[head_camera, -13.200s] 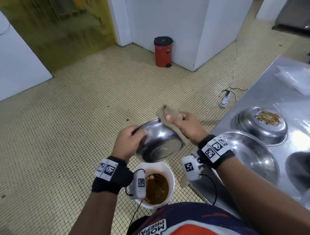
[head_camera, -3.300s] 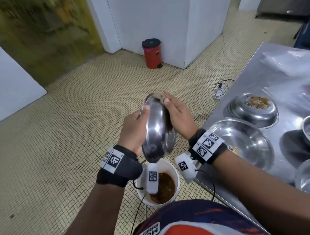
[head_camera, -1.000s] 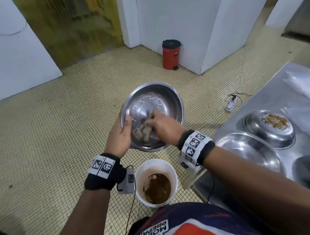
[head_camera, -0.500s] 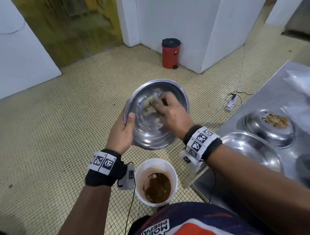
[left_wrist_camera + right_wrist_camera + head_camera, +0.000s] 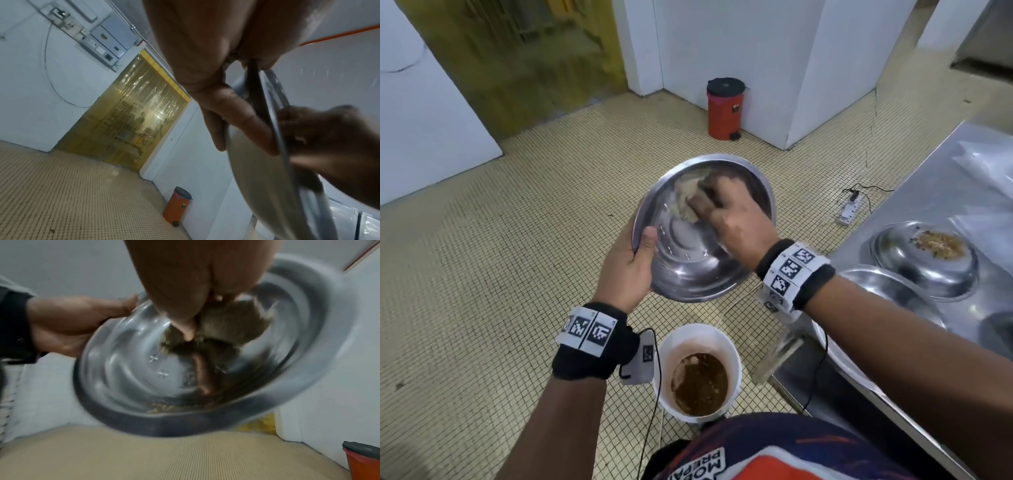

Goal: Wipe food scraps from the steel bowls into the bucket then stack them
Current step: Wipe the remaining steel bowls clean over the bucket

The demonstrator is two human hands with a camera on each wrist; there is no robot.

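Since half a second ago, the right hand [image 5: 732, 219] is carrying its rag [image 5: 685, 202] further up the steel bowl [image 5: 688, 270], now scrubbing near the far rim at centre frame. Left hand [image 5: 625, 270] is gripping the near-left rim, thumb hooked inside, fingers behind; right fingers are curling round the bunched rag and pressing it to the wall. Bowl is hanging tilted over the white bucket [image 5: 666, 346] of brown slop at lower centre. Handling, judged: thin, stiff, light steel, probably greasy and slippery, best pinched at the rolled rim. Right wrist view is showing scraps [image 5: 162, 408] clinging inside the lower rim, which the head view hides. Head view alone is showing more bowls on the steel counter [image 5: 935, 178] at right, one upturned bowl [image 5: 924, 260] topped with scraps.
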